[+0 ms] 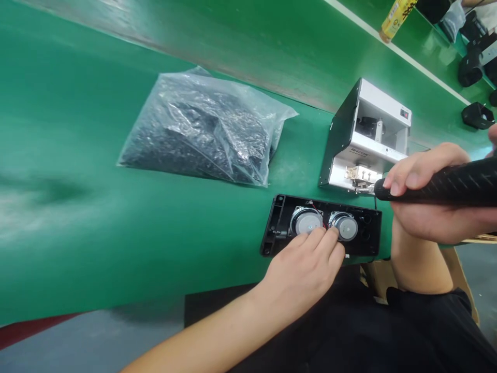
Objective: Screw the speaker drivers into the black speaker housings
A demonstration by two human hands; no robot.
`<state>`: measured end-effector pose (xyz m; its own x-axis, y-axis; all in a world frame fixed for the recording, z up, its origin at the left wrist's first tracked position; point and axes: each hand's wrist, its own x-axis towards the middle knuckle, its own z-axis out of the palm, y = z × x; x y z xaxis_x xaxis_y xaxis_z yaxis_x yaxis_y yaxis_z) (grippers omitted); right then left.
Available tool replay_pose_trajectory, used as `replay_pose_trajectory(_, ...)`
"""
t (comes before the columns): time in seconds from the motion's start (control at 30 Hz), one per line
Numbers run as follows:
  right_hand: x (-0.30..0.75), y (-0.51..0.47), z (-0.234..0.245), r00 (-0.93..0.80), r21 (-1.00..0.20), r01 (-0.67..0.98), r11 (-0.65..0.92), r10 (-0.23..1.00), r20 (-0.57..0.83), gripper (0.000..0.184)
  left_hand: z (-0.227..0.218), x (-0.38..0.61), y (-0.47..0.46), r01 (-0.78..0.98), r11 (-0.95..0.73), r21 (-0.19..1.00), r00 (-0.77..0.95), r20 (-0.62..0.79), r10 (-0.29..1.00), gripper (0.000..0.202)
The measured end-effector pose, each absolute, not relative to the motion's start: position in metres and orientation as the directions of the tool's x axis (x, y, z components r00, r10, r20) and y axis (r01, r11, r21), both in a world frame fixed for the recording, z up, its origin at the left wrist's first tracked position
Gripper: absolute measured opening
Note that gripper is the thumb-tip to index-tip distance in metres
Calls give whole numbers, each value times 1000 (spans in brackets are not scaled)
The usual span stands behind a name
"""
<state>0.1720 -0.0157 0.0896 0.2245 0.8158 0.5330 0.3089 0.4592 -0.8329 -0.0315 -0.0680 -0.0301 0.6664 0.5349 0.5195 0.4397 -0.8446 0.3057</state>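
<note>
A black plastic speaker housing (279,220) lies on the green table with two round silver speaker drivers (306,220) inside it. My left hand (306,269) rests on the housing's near edge, its fingers bent and pressed down between the two drivers. My right hand (423,191) is wrapped round a black electric screwdriver (446,181) held level, its tip pointing left at the front slot of a white and black screw feeder box (368,137).
A clear plastic bag (205,129) full of small dark parts lies on the green table (77,171) to the left. A yellow bottle (396,18) and several black parts (476,114) sit at the far right, past a white strip.
</note>
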Motion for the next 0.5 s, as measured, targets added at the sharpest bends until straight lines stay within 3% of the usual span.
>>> replay_pose_trajectory(0.1, 170, -8, 81, 236, -805, 145, 576, 769, 593, 47, -31, -31, -69, 439, -844, 308, 664, 522, 535, 15)
replay_pose_trajectory(0.23, 169, 19, 57, 238, -609, 142, 780, 571, 786, 78, -31, -32, -69, 440, -845, 305, 654, 536, 534, 16)
replay_pose_trajectory(0.3, 168, 25, 52, 253, -564, 171, 808, 517, 818, 82, -31, -32, -69, 442, -844, 304, 654, 534, 535, 16)
replay_pose_trajectory(0.37, 168, 21, 56, 268, -618, 201, 760, 564, 781, 71, -31, -31, -69, 443, -843, 304, 656, 531, 536, 16)
replay_pose_trajectory(0.5, 168, -2, 78, 226, -806, 164, 569, 774, 592, 53, -32, -31, -69, 443, -843, 306, 655, 532, 537, 16)
